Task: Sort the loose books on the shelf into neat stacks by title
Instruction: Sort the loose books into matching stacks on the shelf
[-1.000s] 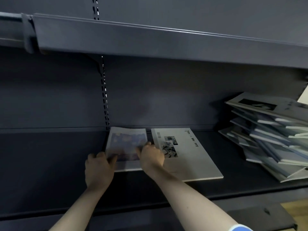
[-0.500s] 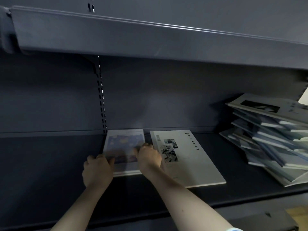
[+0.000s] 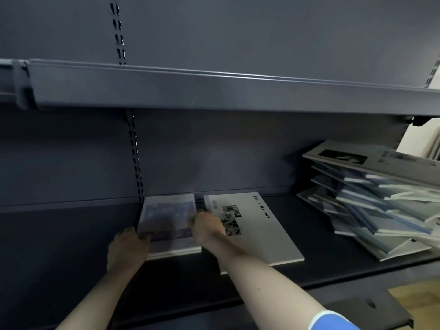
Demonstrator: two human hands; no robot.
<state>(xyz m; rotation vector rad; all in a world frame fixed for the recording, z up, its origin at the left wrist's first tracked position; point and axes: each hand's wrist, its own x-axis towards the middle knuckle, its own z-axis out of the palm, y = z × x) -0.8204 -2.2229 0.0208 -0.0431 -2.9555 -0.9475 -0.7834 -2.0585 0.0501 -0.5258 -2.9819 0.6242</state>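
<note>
Shelf [image 3: 71, 253]: two sorted spots begun.
Loose pile [image 3: 381, 201]: far right, unsorted; most work left.
White book [image 3: 259, 232]: flat, beside mine.
Blue book [image 3: 166, 220]: my left hand [image 3: 127, 248] and right hand [image 3: 207, 227] grip its sides.

dark grey shelf [image 3: 71, 246], white book [image 3: 262, 234], blue-purple book [image 3: 166, 217]

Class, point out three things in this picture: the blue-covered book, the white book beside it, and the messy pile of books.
blue-covered book [image 3: 167, 214]: head view, middle of its cover.
white book [image 3: 259, 231]: head view, bare part of its cover.
messy pile of books [image 3: 371, 198]: head view, page edges midway up the pile.
</note>
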